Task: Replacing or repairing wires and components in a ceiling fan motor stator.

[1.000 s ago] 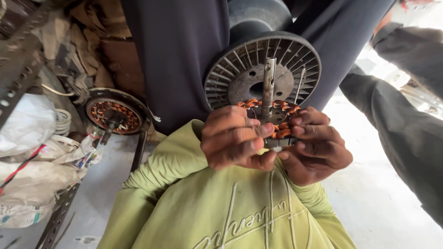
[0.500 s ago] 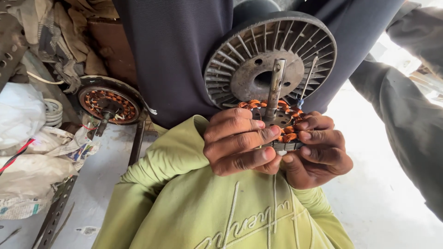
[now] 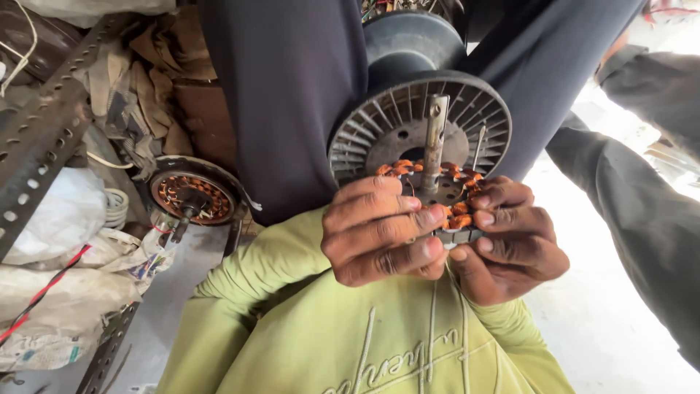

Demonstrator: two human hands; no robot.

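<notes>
Both hands hold a fan motor stator (image 3: 437, 193), its ring of copper-orange windings showing between the fingers, close in front of the chest of a light green sweatshirt (image 3: 379, 343). The left hand (image 3: 383, 230) has its grip closed around the stator's near left side, fingers curled across the windings. The right hand (image 3: 510, 244) wraps the right side and the underside, its grip also closed on the stator. A steel shaft (image 3: 435, 138) rises upright from the stator's middle. Just behind it stands a grey finned rotor housing (image 3: 364, 135), partly hidden by the stator; whether the two touch is hard to tell. To the left, a second wound stator (image 3: 191, 197) lies by a perforated metal rack (image 3: 36, 138) and white sacks (image 3: 51, 292). Another person's dark sleeve (image 3: 642, 219) crosses at the right.
</notes>
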